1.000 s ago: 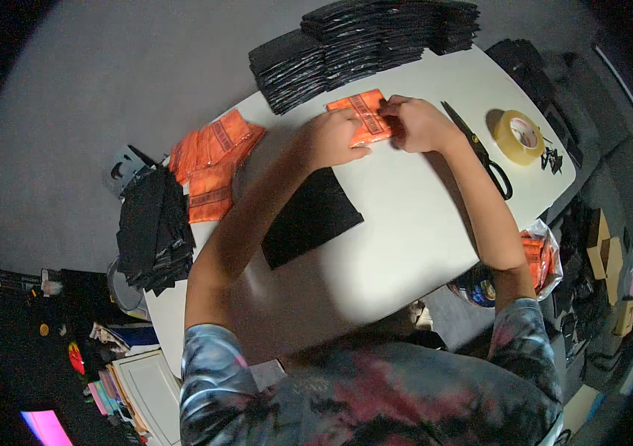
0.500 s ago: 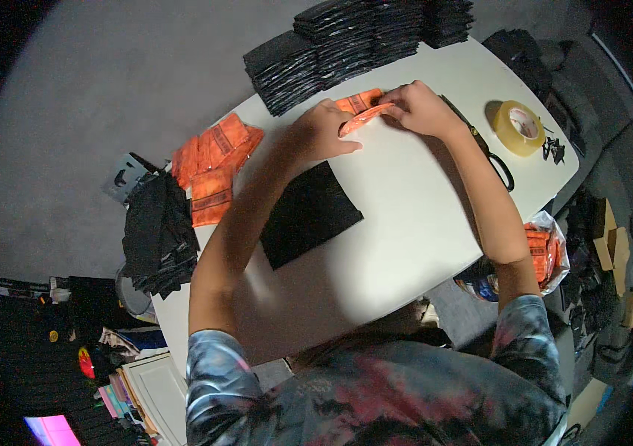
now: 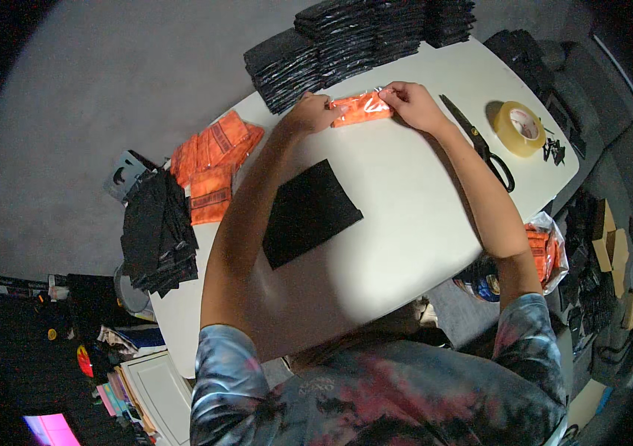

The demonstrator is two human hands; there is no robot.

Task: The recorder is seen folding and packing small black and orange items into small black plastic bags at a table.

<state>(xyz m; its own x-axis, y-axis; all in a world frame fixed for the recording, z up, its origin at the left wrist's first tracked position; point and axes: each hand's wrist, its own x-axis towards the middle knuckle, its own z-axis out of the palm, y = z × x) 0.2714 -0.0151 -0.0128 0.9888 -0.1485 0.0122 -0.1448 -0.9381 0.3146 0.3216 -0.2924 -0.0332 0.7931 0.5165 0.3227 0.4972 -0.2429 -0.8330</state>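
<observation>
Orange packet (image 3: 362, 110) in head view: 12 o'clock of the worktop (image 3: 413, 245) middle, clear film catching light. Left hand (image 3: 316, 114) pinches its 9 o'clock end, right hand (image 3: 414, 106) pinches its 3 o'clock end; both grips narrow. Can't tell if it touches the surface. Black stacks (image 3: 346, 56) just beyond, at 12. Black rectangular piece (image 3: 312, 214) flat at 8, nearer the person. Loose orange packets (image 3: 212, 195) at 10, black pile (image 3: 154, 234) at 9. Scissors (image 3: 500, 171) at 2, yellowish tape roll (image 3: 508, 137) just beside them.
</observation>
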